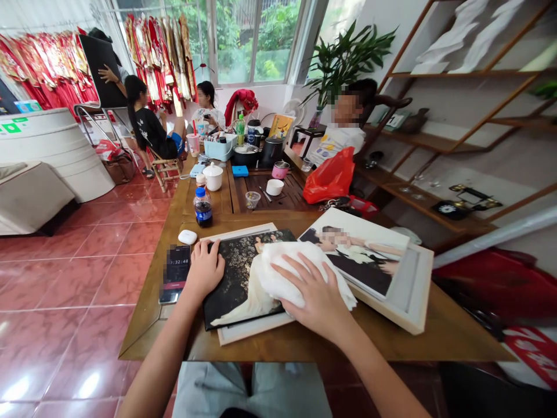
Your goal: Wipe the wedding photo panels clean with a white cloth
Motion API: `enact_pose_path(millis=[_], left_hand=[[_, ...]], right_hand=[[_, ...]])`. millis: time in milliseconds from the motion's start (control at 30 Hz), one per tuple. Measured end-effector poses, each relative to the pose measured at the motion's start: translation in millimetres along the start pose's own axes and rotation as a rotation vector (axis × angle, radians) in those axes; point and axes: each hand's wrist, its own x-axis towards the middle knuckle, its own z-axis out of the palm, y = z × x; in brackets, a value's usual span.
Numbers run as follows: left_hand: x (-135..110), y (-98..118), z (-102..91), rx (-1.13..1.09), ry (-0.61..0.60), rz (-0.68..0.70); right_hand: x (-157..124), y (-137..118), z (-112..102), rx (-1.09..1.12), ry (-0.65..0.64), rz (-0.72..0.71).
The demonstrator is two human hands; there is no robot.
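Observation:
My left hand point(206, 268) rests on the left edge of a dark photo panel point(230, 273), fingers lying loosely apart. The panel pictures a long pale gown and overlaps a pale frame point(256, 330) beneath it. My right hand point(315, 293) holds a bunched white cloth point(278, 270) against the panel's right part, its fingers spread over the top. The cloth hides that part of the picture. To the right, a second photo panel point(361, 273) lies slanted on another pale frame point(418, 290).
A phone point(174, 273), a white earbud case point(187, 237) and a blue-capped bottle point(203, 208) line the wooden table's point(148, 325) left side. Farther back are bowls, a white lidded pot point(213, 176) and a red plastic bag point(331, 177). Several people are beyond; shelves point(435, 145) stand right.

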Motion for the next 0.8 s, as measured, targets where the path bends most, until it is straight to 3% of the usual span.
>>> enact_pose_path(millis=[100,200,467,567,667,800], left_hand=[[0,1,-0.7,0.0,-0.007,0.002],[0,0,0.8,-0.005,0.01,0.0],[1,-4,5.4,0.009,0.03,0.019],[1,-4,5.4,0.014,0.022,0.012],[1,-4,5.4,0.001,0.03,0.01],[1,-3,5.9,-0.017,0.049,0.012]], right_hand=[[-12,-1,-3,-0.013,0.007,-0.01],[-4,0,-2,-0.018,-0.027,-0.01],[77,2,10,0.02,-0.149,0.037],[95,1,12,0.042,-0.147,0.038],[94,-1,12,0.056,-0.12,0.037],[65,-6,8,0.051,-0.085,0.011]])
